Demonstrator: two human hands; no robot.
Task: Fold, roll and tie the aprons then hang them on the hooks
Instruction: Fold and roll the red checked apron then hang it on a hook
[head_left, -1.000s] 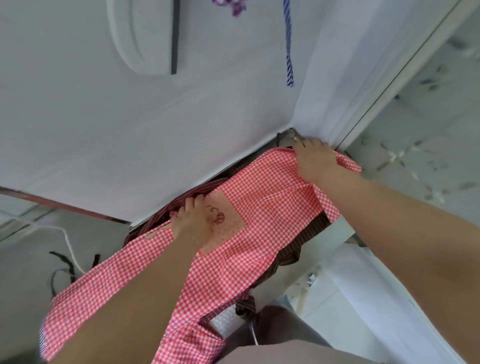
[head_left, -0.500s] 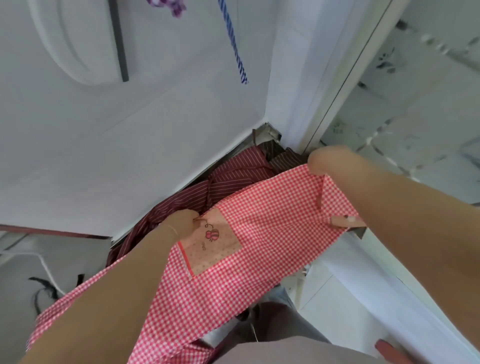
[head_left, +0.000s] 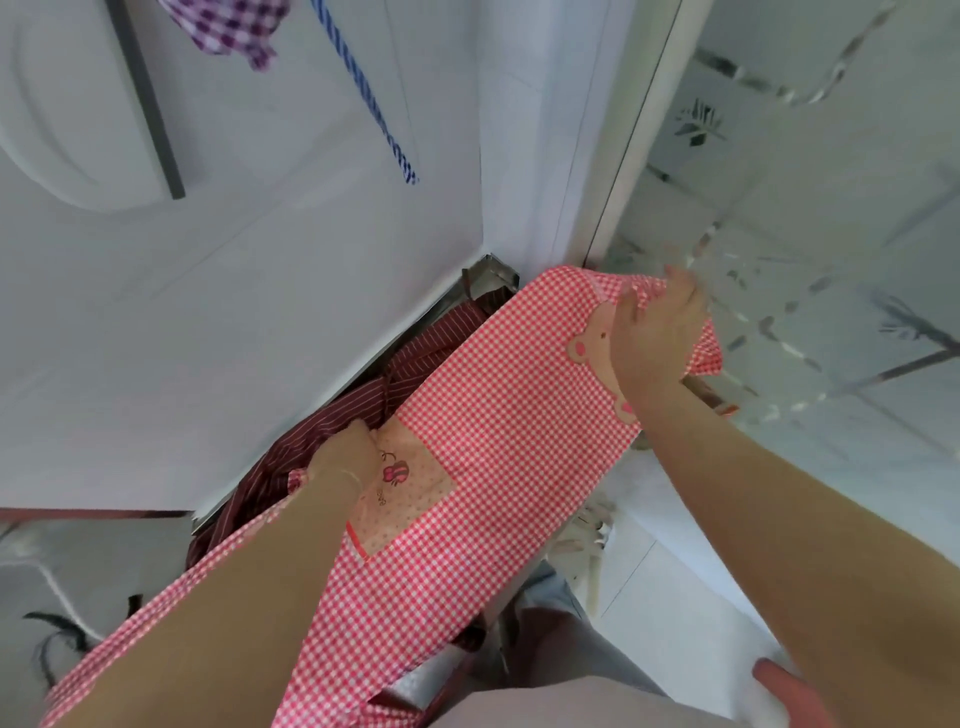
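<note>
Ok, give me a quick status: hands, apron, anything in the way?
Left hand grips red-and-white checked cotton apron at its edge. Right hand flat on its far end. Dark red striped apron bunched underneath.

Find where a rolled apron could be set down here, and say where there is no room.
No bare patch shows: the red checked apron and maroon striped apron cover the ledge from the wall to the glass. Crowded under both hands.

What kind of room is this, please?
Probably a home kitchen or utility corner: white tiled walls, a frosted patterned glass door, and aprons, a red checked one spread over a maroon striped one.
</note>
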